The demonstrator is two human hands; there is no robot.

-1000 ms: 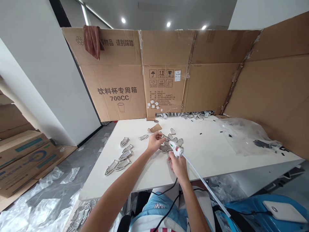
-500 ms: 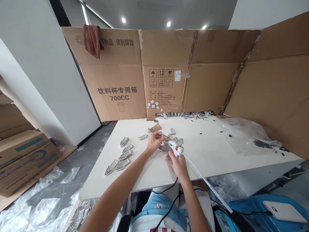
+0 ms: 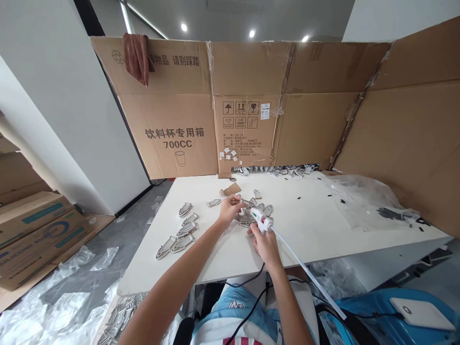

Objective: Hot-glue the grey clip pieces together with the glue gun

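- Left hand (image 3: 230, 209): grip pinched, thumb and fingers together, on what looks like a thin metal frame (image 3: 245, 201) at the left edge of the heap; fingers cover part of it, so the hold is hard to read.
- Right hand (image 3: 265, 241): grip closed around a white gun-shaped tool (image 3: 259, 219), smooth plastic, nose toward the heap; long pale rod (image 3: 305, 269) runs from its rear, past the desk's near edge.
- Heap (image 3: 268, 211): shiny silver frames, rounded outlines, piled before both hands.
- Loose frames (image 3: 183, 243) of the same look, well left of the left arm, some overlapping.
- Desk (image 3: 302, 235): flat, matte white; room to move between right hand and the crumpled clear bag (image 3: 366, 203); small black bits farther back.
- Corrugated cardboard wall (image 3: 165, 115) bounds the far side, creased and taped; brown scrap (image 3: 232, 189) lies just beyond the left hand.
- More metal pieces (image 3: 287, 170) show through a gap under the cardboard, mostly hidden.
- Tool's tip lost against the heap; contact unclear.
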